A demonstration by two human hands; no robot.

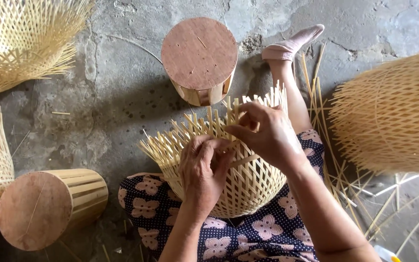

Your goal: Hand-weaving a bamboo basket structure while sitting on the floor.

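Half-woven bamboo basket (233, 179) rests in the person's lap, open rim tipped away from the body, presumably so the loose strip ends stand within reach of both hands. Left to right across the concrete floor (117, 87): finished baskets (20, 43) lie along the left edge; a wooden drum form (49, 206) lies on its side near the lower left; a second drum form (200, 58) stands upright just beyond the basket. Left hand (203, 172) curled, fingers pressing down on the weave, apparently steadying it. Right hand (267, 133) pinches a strip end at the rim. Basket pale yellow, open diagonal lattice, rim unfinished with splayed flat ends. Loose strips (335, 170) lie beside the right leg; another large basket (391, 114) at the right edge.
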